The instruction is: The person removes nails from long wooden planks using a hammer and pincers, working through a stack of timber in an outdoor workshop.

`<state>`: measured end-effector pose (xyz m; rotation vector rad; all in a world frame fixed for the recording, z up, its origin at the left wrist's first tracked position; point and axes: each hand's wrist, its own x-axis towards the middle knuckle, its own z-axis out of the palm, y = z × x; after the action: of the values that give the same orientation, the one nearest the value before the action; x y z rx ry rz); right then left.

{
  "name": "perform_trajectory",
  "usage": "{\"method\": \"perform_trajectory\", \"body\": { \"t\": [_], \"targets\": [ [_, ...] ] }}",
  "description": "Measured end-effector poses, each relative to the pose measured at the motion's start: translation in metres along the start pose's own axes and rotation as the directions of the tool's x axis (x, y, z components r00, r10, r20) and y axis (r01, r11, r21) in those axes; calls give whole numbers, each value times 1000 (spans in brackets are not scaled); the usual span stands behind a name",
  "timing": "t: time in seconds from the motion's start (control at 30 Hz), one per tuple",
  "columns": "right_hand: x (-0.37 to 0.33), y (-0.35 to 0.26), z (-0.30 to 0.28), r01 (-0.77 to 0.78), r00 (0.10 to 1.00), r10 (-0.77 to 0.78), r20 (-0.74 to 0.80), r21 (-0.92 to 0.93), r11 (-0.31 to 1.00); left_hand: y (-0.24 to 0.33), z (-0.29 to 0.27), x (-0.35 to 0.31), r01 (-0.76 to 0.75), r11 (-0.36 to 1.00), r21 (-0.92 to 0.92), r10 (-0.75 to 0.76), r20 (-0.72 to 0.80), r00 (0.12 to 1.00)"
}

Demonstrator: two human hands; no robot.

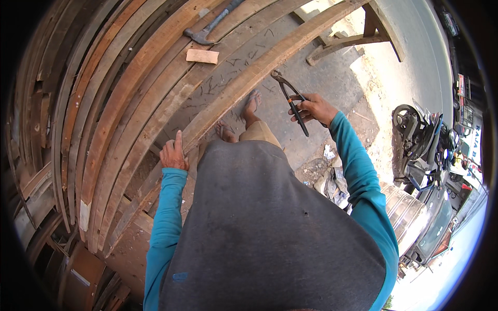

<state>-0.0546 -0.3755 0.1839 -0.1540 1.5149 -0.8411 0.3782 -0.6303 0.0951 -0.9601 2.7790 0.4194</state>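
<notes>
My right hand (315, 110) is closed round the dark handles of a pair of pincers (291, 101) with orange bands. The pincers' jaws point up and left, close to the edge of the nearest long wooden beam (249, 75). Whether the jaws touch the wood, I cannot tell. My left hand (174, 154) rests at the near part of that beam, its index finger stretched along the wood and the other fingers slightly bent. It holds nothing. A claw hammer (202, 36) lies across the beams farther off, beside a small pale wood block (202, 56).
Several long planks (122, 98) fill the left side. Bent nails (210, 85) litter the ground around my feet (251, 103). A wooden trestle (353, 41) stands at the far right. Beyond it are a parked motorcycle (420, 137) and a ribbed metal drum (404, 212).
</notes>
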Motion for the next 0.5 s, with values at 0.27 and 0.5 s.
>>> {"method": "perform_trajectory", "body": {
  "t": [0.27, 0.5],
  "targets": [
    [-9, -1, 12, -189, 973, 107, 206, 438, 879, 5, -1, -10, -8, 1000, 13, 8, 39, 999],
    [23, 40, 115, 154, 976, -27, -218, 590, 792, 2, -17, -6, 46, 998, -46, -36, 195, 980]
  ]
}}
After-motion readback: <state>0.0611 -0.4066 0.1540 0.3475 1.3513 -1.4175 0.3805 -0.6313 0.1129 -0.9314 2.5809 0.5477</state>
